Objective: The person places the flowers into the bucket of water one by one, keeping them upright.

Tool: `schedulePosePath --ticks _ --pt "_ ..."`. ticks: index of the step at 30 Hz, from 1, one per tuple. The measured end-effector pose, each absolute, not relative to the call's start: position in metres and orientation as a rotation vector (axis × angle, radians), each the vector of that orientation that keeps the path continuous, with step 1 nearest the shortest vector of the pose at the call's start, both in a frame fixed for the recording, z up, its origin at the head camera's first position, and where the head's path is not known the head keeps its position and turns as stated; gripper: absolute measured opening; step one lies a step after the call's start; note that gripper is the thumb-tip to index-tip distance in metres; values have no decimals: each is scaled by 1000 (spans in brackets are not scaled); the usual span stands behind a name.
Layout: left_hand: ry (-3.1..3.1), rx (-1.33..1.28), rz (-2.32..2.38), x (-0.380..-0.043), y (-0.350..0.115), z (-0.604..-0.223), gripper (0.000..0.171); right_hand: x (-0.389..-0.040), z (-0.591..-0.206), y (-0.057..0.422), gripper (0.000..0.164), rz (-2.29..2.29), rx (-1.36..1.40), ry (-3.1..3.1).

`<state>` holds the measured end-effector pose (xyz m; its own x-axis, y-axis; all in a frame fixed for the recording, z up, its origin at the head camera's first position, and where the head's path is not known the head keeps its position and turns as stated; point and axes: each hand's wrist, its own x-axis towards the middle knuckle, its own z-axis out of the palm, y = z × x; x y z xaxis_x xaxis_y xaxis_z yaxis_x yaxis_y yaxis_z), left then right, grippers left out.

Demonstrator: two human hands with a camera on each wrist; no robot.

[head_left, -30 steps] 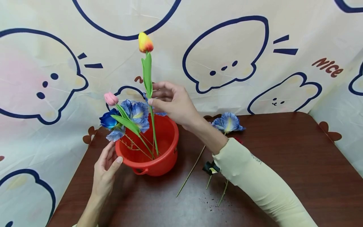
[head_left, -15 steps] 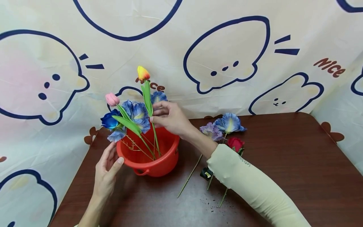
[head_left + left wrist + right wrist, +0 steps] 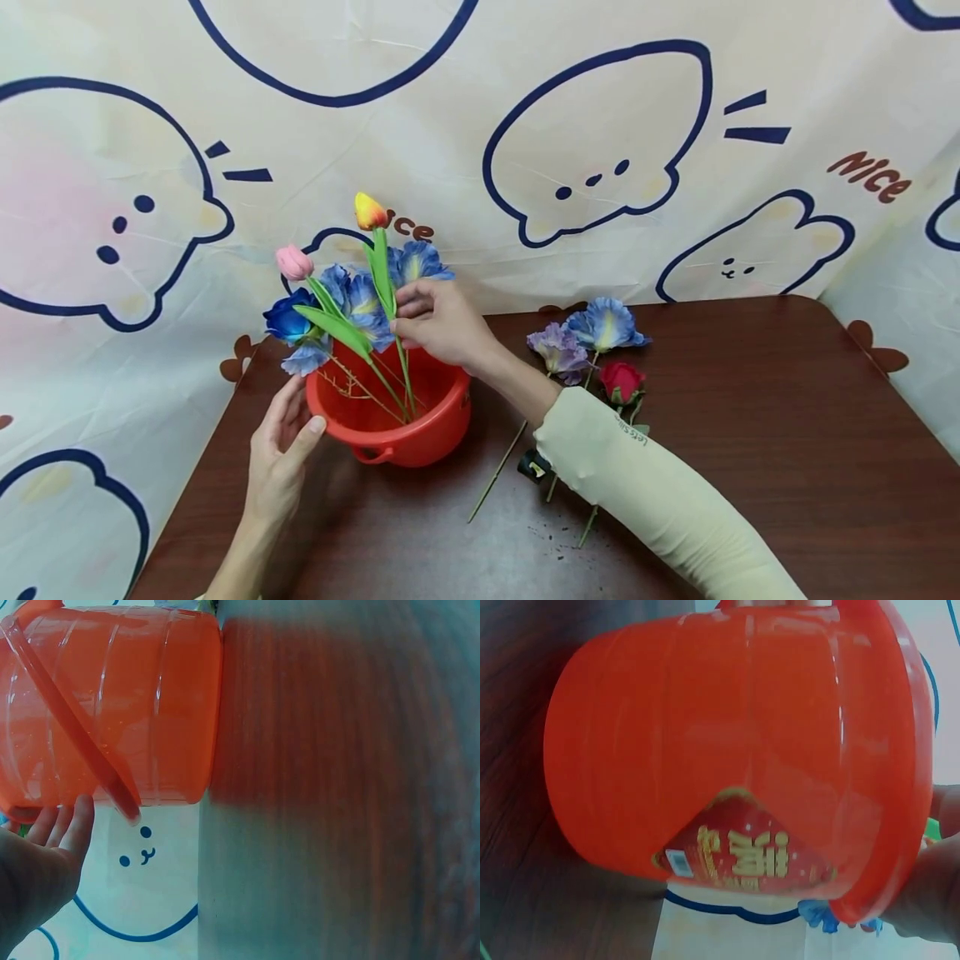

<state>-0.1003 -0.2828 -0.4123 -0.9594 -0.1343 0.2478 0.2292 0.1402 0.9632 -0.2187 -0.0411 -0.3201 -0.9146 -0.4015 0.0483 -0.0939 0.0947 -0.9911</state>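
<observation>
In the head view my right hand (image 3: 446,323) pinches a yellow-orange tulip (image 3: 370,212) by its green stem, just below the leaves. The stem runs down into a red plastic bucket (image 3: 427,443). My left hand (image 3: 279,458) rests against the bucket's left side, thumb tip at the rim; the left wrist view shows its straight fingers (image 3: 75,829) touching the outer wall. A pink tulip (image 3: 295,262), a blue rose (image 3: 290,317) and blue iris-like flowers (image 3: 417,262) stand in the bucket. The right wrist view shows the bucket's label (image 3: 746,847), with the hand partly hidden behind the rim.
Right of the bucket, on the dark wooden table (image 3: 750,433), lie a purple flower (image 3: 558,347), a blue iris-like flower (image 3: 604,325), a red rose (image 3: 622,382) and a dark flower (image 3: 534,465). Small dark crumbs lie near their stems. A printed cloth (image 3: 420,50) hangs behind.
My right hand has lowered the yellow-orange tulip into the bucket and shifted slightly left, leaning the bloom left. The sleeve has uncovered the red rose. My left hand has stayed at the bucket.
</observation>
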Motion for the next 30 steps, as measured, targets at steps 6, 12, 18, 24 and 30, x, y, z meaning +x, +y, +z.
schedulePosePath --ticks 6,12,18,24,30 --pt "-2150 -85 -1893 -99 -284 -412 63 -213 -318 -52 26 -1794 -450 2240" --pt "-2168 -77 -1884 -99 -284 -411 62 -211 -319 -57 24 -1730 -396 2251" --pt "-2175 -78 -1882 -100 -284 -410 62 -211 -321 -59 23 -1715 -378 2259" --pt "-2167 -85 -1885 -100 -284 -411 62 -213 -322 -61 21 -1652 -372 2324" --pt "-2150 -99 -1895 -99 -284 -412 62 -212 -320 -64 20 -1552 -348 2407"
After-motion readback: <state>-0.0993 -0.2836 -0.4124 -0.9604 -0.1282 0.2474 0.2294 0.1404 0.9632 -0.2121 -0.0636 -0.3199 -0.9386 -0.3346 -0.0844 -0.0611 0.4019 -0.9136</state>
